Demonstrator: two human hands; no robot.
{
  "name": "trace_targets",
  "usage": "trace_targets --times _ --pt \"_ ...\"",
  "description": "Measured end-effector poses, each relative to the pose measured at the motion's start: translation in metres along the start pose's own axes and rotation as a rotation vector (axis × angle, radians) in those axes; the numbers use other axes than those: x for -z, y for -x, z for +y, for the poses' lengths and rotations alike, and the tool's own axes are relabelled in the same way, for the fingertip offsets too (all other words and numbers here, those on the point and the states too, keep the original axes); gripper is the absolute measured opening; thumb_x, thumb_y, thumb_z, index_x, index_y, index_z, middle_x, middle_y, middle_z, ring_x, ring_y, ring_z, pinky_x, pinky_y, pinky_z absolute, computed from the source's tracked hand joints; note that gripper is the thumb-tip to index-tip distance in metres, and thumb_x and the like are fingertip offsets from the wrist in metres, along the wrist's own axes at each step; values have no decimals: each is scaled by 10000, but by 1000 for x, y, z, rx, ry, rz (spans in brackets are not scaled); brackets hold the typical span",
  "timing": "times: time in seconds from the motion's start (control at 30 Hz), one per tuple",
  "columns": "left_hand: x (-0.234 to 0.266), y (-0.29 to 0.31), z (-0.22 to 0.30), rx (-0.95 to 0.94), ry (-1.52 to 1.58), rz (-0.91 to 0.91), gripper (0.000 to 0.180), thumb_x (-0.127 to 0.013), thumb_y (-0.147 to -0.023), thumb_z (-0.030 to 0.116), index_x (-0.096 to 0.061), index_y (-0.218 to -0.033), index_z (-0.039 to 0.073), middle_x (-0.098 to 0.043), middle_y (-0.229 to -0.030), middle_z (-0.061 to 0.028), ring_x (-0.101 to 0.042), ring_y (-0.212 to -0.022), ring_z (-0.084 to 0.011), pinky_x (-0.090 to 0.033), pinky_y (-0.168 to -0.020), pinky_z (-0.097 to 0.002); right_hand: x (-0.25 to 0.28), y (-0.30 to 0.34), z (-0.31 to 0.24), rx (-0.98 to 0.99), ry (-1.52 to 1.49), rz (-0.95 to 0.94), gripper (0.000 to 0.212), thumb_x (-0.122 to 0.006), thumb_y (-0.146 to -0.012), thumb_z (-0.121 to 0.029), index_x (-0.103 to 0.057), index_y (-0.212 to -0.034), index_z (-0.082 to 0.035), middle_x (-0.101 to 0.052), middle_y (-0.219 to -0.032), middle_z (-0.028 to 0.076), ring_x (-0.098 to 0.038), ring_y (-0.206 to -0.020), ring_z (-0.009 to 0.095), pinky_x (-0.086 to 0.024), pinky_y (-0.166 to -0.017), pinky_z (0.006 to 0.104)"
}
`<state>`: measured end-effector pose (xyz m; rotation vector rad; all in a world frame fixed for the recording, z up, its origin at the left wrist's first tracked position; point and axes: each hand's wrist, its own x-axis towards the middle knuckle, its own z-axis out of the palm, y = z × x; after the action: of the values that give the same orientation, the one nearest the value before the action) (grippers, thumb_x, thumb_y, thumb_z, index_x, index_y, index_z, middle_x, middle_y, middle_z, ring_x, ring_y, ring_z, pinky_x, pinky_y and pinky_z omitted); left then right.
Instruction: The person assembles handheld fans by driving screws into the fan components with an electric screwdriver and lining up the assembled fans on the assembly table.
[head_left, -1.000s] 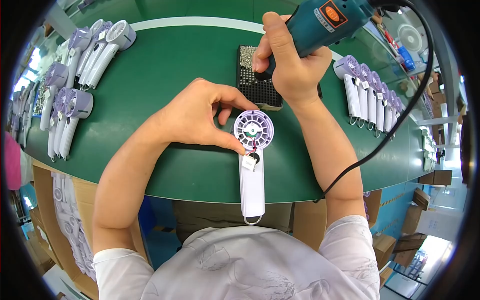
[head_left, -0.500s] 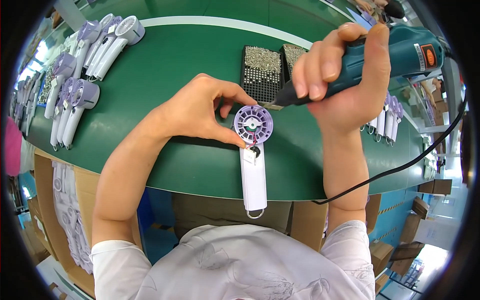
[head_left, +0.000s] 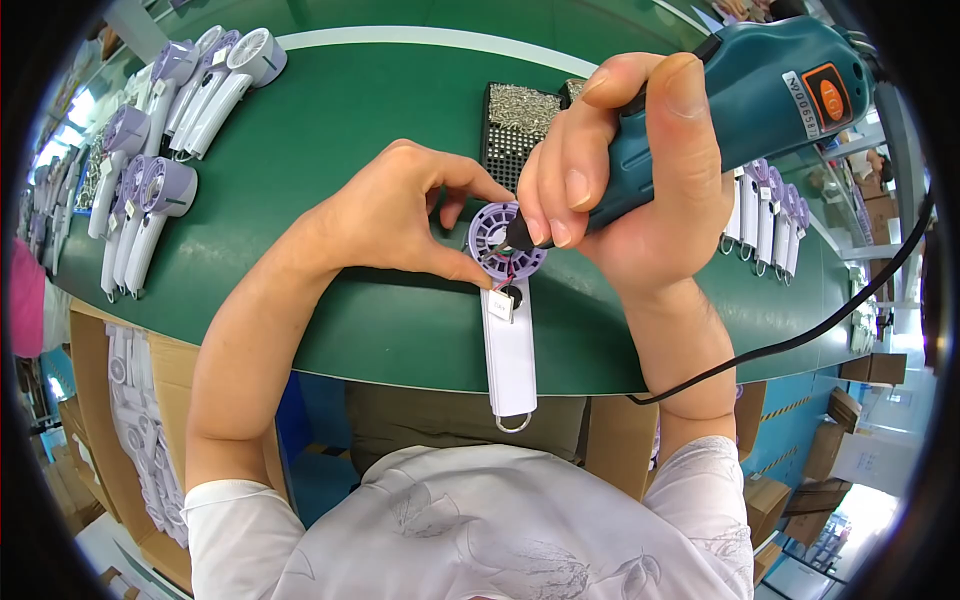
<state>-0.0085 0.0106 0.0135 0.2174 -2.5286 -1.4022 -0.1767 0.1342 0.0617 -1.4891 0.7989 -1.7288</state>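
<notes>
A handheld fan [head_left: 511, 355] with a white handle and a round purple head lies on the green bench, its wrist loop toward me. My left hand [head_left: 405, 215] grips the fan's head between thumb and forefinger at its left side. Red wires and a small white tag show where head and handle meet. In my right hand [head_left: 650, 190] is a teal electric screwdriver [head_left: 735, 95], its black nose over the fan head. The bit reaches down to the head's left inner part; whether it sits on a screw I cannot make out.
A black screw tray [head_left: 512, 130] heaped with small screws stands just beyond the fan. Several fans [head_left: 165, 190] stand at the left, and more fans [head_left: 770, 215] lie at the right. A cardboard box [head_left: 90, 400] of white parts is below left. The screwdriver's black cord [head_left: 800, 340] trails right.
My right hand has brought the screwdriver left and down, from beside the screw tray onto the fan head. My left hand keeps its hold on the fan.
</notes>
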Motion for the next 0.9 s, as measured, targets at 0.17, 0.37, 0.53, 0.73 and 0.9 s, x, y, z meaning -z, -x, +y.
trace_targets --times 0.17,0.37,0.53,0.73,0.9 --pt "1 3 -3 4 14 8 561 -978 -561 282 -766 -1030 59 -578 -674 -8 -521 -610 -98 -422 -551 -258 -10 0 1 -6 117 66 404 -355 -1098 -391 -563 -1126 -46 -505 -597 63 -460 -403 170 -450 -410 351" --pt "0 1 -2 -49 -9 -13 555 -964 -575 295 -761 -1034 58 -613 -680 -34 -560 -610 -117 -463 -556 -270 -8 8 4 14 -45 13 361 -321 -1107 -364 -495 -1171 -54 -510 -657 51 -473 -440 170 -470 -440 348" --pt "-2 -2 -1 -78 4 -5 557 -954 -592 301 -753 -1035 30 -637 -697 -45 -569 -613 -132 -482 -568 -279 -7 8 2 28 -100 25 387 -308 -1114 -370 -531 -1123 -53 -507 -653 53 -438 -416 157 -455 -421 329" --pt "4 5 1 -5 0 -3 544 -958 -587 269 -767 -1052 63 -582 -672 -17 -516 -598 -109 -432 -548 -272 -9 -1 2 55 -116 3 390 -302 -1118 -354 -552 -1129 -55 -518 -662 54 -465 -425 158 -457 -425 332" --pt "4 3 3 15 2 -21 551 -960 -586 279 -767 -1056 67 -570 -666 -13 -510 -598 -106 -421 -544 -272 -6 -2 1 63 -108 8 420 -289 -1118 -374 -569 -1133 -62 -518 -662 48 -463 -423 154 -457 -423 332"
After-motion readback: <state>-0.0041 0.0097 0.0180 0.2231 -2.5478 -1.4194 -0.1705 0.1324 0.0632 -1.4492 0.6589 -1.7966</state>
